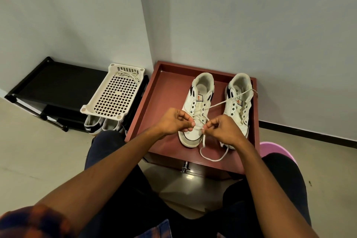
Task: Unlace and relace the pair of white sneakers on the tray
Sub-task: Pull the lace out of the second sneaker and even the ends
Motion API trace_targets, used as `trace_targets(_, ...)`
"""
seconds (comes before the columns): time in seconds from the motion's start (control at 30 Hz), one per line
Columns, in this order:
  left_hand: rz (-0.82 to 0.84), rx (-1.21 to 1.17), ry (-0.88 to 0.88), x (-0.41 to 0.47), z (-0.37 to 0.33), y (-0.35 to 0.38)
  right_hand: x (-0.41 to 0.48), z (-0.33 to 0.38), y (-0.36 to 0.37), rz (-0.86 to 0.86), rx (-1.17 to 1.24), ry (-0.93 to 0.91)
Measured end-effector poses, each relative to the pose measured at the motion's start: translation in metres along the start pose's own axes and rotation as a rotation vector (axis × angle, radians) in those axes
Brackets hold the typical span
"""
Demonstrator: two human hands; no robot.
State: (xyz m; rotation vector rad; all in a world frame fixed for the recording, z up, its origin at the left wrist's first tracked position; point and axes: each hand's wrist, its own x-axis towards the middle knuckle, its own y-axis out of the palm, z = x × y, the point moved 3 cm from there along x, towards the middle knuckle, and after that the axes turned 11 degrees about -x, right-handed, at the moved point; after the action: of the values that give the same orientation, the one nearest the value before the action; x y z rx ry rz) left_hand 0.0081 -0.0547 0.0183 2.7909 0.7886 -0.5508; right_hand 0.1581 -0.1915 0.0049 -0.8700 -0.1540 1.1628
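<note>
From the head view, a shallow reddish-brown wooden tray (168,91) fills the middle of the frame against a pale wall, and the pair sits on it side by side, heels toward the wall. The white low-top sneaker with black side trim (202,91) lies centre frame; its matching white sneaker (239,92) stands just to the right. The left hand (173,121) hovers over the centre shoe's lower eyelets, fingers curled, thumb and fingertips pinching a white flat lace (218,103). The right hand (224,129), close beside it, is curled the same way and pinches the same lace. One strand runs up and right across the other shoe; a slack loop hangs over the tray's near edge. At left, a cream perforated plastic basket (114,94) holding a loose white cord (126,75) rests on a black shelf rack (58,83), with dark shoes (92,124) beneath. A pink round object (274,147) shows at lower right.
</note>
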Motion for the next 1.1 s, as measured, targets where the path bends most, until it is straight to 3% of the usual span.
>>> trace_targets(0.13, 0.025, 0.049, 0.003, 0.005, -0.002, 0.009, -0.003, 0.015, 0.002, -0.083, -0.098, -0.077)
trace_targets(0.3, 0.032, 0.088, 0.028, 0.009, -0.007, 0.010, -0.006, 0.019, 0.010, 0.003, 0.236, -0.143)
trace_targets(0.43, -0.019, 0.045, 0.032, 0.013, -0.009, 0.000, -0.006, 0.019, 0.009, -0.118, 0.381, -0.074)
trace_targets(0.6, -0.366, -0.025, 0.095, 0.037, -0.018, -0.016, 0.007, 0.009, 0.004, -0.343, 0.432, 0.119)
trace_targets(0.7, -0.466, 0.274, 0.021, 0.063, -0.022, -0.023, 0.016, 0.001, 0.008, -0.442, 0.321, 0.197)
trace_targets(1.1, -0.278, 0.780, -0.037, 0.099, -0.051, 0.000, 0.038, 0.028, 0.018, -0.636, -0.367, -0.084)
